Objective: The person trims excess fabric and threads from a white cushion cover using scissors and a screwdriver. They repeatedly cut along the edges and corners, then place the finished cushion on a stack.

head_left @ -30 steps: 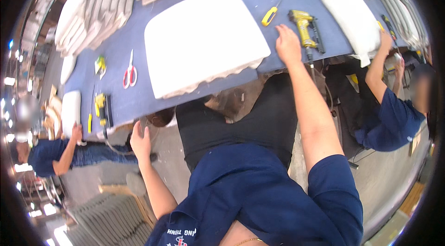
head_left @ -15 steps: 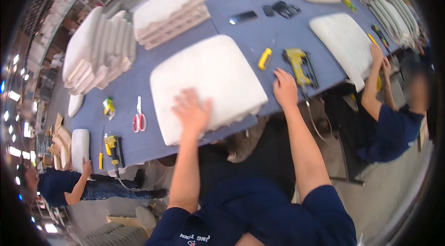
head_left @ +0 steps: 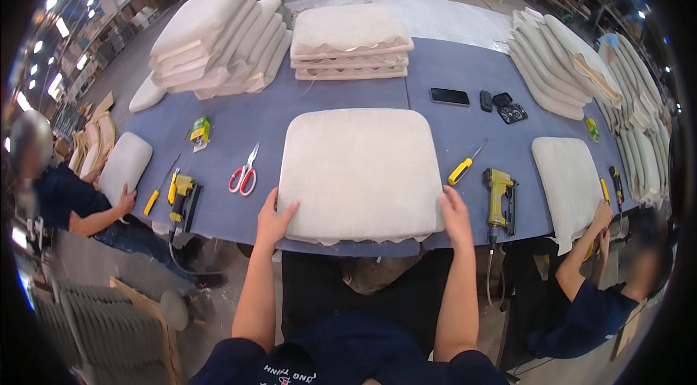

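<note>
A cream fabric-covered seat cushion (head_left: 359,174) lies flat on the blue-grey table in front of me, a ragged fabric edge showing along its near side. My left hand (head_left: 276,219) grips its near left edge, thumb on top and fingers down the side. At the near right edge, my right hand (head_left: 455,216) clasps the same cushion; part of its fingers is hidden. Left of the cushion lie scissors (head_left: 245,174) with red and white handles. A yellow-handled screwdriver (head_left: 460,170) and a yellow staple gun (head_left: 500,200) with a hose rest to its right.
Cushion stacks stand at the back left (head_left: 210,44), back middle (head_left: 350,47) and right (head_left: 552,69). A phone (head_left: 449,97) and a black case (head_left: 510,109) lie beyond. Another staple gun (head_left: 184,200) is at left. Co-workers handle cushions on both sides (head_left: 125,167) (head_left: 570,185).
My left hand has gone from the cushion's top to its left edge. My right hand has moved from the table onto the right edge. The cushion now sits squarer to me.
</note>
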Demonstrator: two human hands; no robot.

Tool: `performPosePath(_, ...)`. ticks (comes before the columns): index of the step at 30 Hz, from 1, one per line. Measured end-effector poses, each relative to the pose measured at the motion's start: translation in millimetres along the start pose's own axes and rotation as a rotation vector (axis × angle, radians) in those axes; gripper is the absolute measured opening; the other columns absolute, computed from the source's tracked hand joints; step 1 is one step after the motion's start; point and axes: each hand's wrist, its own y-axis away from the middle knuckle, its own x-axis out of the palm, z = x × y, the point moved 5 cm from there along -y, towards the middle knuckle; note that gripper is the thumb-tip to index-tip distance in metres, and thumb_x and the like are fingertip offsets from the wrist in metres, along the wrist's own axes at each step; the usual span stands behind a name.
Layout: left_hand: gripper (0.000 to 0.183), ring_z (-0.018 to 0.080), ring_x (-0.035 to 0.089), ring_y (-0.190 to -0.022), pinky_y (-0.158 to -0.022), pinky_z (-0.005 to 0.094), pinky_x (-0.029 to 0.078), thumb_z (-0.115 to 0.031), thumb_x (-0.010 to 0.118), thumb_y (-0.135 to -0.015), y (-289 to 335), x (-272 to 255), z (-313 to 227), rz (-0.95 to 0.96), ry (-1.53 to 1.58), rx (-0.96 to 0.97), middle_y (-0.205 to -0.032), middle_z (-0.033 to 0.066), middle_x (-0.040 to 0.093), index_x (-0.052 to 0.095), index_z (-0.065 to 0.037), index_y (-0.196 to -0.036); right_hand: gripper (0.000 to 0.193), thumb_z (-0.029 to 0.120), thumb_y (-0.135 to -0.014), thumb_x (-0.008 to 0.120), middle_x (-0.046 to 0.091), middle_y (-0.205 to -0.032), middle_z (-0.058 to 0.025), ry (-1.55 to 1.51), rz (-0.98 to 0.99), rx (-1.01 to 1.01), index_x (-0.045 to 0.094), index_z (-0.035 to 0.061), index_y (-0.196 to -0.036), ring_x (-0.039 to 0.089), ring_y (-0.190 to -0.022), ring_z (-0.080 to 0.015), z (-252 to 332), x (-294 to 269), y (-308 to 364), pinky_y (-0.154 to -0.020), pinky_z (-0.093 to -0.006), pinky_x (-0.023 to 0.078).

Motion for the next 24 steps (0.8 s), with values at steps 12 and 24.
performPosePath(12, 0.046, 0.0118, 0.074, -0.095, -0.081, 0.0246, 0.055, -0.02, 0.075, -0.104, 23, -139, -100, 0.208, 0.488, -0.041, -0.104, 0.0122, 0.081, 0.068, 0.007, -0.141, 0.062, 0.042, -0.106, 0.071, 0.075, -0.107, -0.0285, 0.285, 0.313, 0.133, 0.045, -0.002, -0.14, 0.078, -0.099, -0.0348, 38, -18, 138, -0.088, -0.0458, 0.06)
performPosePath(24, 0.078, 0.0337, 0.033, -0.166, -0.131, 0.0461, 0.029, -0.043, 0.071, -0.107, 129, -11, -250, 1.066, 0.876, 0.819, -0.18, 0.02, 0.033, 0.044, -0.005, -0.17, 0.077, 0.044, -0.108, 0.066, 0.054, -0.162, -0.015, -0.615, 0.001, -0.091, 0.037, 0.0059, -0.169, 0.059, -0.139, -0.0282, 188, 0, 194, -0.117, -0.0427, 0.046)
